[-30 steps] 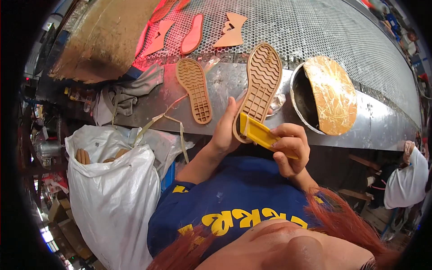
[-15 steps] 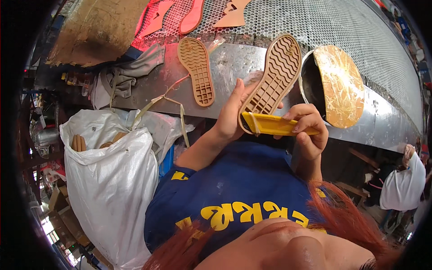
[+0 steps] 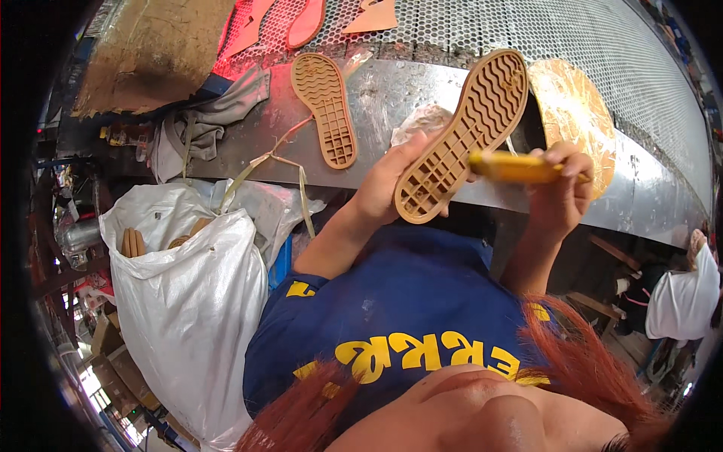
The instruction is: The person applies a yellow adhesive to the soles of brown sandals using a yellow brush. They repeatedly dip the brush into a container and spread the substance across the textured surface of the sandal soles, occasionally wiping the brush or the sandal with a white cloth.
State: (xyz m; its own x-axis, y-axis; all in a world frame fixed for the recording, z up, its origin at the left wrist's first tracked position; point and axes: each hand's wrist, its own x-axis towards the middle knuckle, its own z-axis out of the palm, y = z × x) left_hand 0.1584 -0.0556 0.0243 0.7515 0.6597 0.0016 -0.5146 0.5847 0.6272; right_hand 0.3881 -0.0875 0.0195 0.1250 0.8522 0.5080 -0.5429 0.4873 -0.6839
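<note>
While the left hand (image 3: 392, 181) clasps a tan sole (image 3: 473, 128) at the metal worktop (image 3: 410, 87), long axis slanting rightward, wider end away, the right hand (image 3: 561, 194) grasps a yellow tool (image 3: 514, 167); leftward stands a white sack (image 3: 184, 316).

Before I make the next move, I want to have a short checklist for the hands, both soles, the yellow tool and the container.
1. Left hand holding the raised sole, tread facing the camera: ok.
2. Right hand holding the yellow tool: ok.
3. Yellow tool's end apart from the raised sole: cannot tell, it is blurred at the edge.
4. Second sole lying away from both hands: ok.
5. Container fully covered by the brown lid: not ok, a dark opening shows.
</note>
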